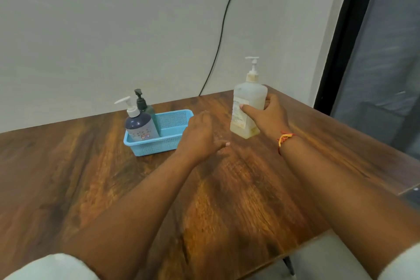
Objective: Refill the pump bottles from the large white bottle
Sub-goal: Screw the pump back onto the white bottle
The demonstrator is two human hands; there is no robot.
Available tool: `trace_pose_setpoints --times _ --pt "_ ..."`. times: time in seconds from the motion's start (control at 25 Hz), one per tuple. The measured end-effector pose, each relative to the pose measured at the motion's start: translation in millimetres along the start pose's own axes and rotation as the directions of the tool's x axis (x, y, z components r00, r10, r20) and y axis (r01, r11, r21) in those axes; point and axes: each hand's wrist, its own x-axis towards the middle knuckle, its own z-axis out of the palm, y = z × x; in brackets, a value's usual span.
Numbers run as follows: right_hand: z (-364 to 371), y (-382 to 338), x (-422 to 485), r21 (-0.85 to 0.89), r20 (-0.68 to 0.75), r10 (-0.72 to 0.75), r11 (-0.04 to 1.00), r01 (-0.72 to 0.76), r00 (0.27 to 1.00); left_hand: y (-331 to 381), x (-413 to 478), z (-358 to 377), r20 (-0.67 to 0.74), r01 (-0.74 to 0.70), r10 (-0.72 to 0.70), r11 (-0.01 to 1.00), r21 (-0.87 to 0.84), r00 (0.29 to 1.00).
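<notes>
The large white bottle [250, 100], translucent with a white pump and yellowish liquid at its base, is tilted slightly above the wooden table [113, 177]. My right hand [268, 113] grips its side. My left hand [200, 136] hovers over the table between the bottle and a blue basket [175, 120], fingers loosely curled, holding nothing. In the basket's left end stand a dark blue pump bottle [141, 126] with a white pump and, behind it, a green pump bottle [147, 109] with a black pump.
A black cable [222, 29] runs down the grey wall behind the table. A dark door frame [336, 52] stands at the right. The table's right edge lies close beside my right forearm.
</notes>
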Motion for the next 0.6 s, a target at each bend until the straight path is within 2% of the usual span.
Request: trace_pose_setpoints --times 0.28,0.6 --pt "45.3 28.9 127.2 -0.06 -0.048 0.03 0.998 -0.032 0.998 -18.7 136.0 41.5 0.101 -0.021 0.016 0.998 0.055 0.995" --pt "19.5 41.3 230.9 -0.132 -0.089 0.159 0.977 -0.17 0.983 4.5 237.7 64.0 0.235 -0.004 -0.014 0.997 0.074 0.972"
